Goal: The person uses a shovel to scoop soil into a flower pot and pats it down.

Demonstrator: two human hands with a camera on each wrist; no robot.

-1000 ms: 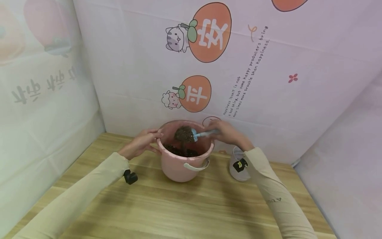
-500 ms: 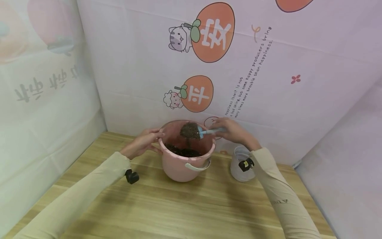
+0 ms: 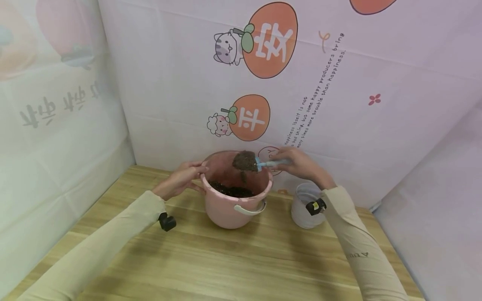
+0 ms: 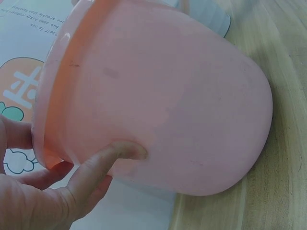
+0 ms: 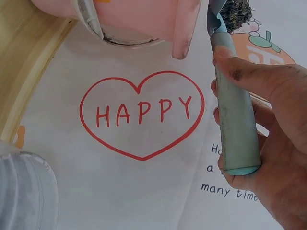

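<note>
Trowel — laden, in right hand

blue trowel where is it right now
In the head view, the blue trowel is in the right hand, right of centre, and the soil it carries is above the pink bucket.

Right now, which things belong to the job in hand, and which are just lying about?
In the job:
bucket, held by the left hand
shovel, in the right hand
soil, on the shovel and in the bucket

Seemingly idle:
clear tub, untouched, perhaps needed later
printed cloth, behind the bucket
</note>
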